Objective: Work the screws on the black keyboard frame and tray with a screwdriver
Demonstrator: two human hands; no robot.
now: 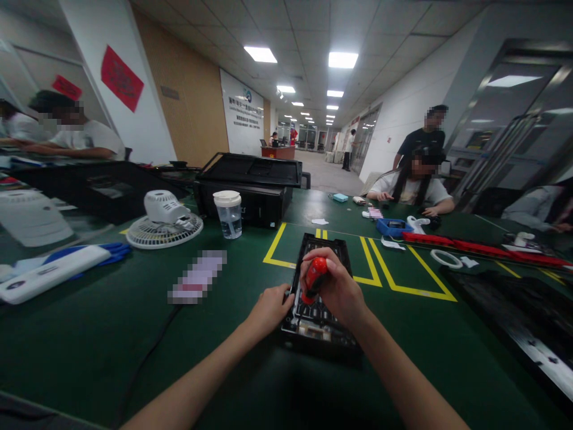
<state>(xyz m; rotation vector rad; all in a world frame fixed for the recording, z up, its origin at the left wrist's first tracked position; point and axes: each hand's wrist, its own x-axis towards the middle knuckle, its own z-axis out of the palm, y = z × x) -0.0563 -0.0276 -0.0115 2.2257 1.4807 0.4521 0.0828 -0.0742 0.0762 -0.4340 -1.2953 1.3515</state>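
Because both of your hands meet at the black unit, I judge that the step in hand is some work with a tool on its upper face. The unit is on the green table, directly in front of you, with its far part reaching into the area marked by yellow tape. Your right hand is closed around a red-and-black tool, which looks like a screwdriver; the fingers are curled about the handle, and the handle leans a little. Its tip is hidden, so I cannot tell whether it touches a screw. Your left hand is at the left edge of the unit, with the thumb near the rim and the other fingers bent on the outer side. It seems to steady the unit, but I cannot tell whether it truly pinches the edge or only rests against it.

In my judgement, the next move calls for the tool to be set straight over its point, with even pressure from the right hand, while the left hand prevents the unit from turning. Your right forearm comes in from the lower right and your left forearm from the lower left, both reaching forward, apart from each other.
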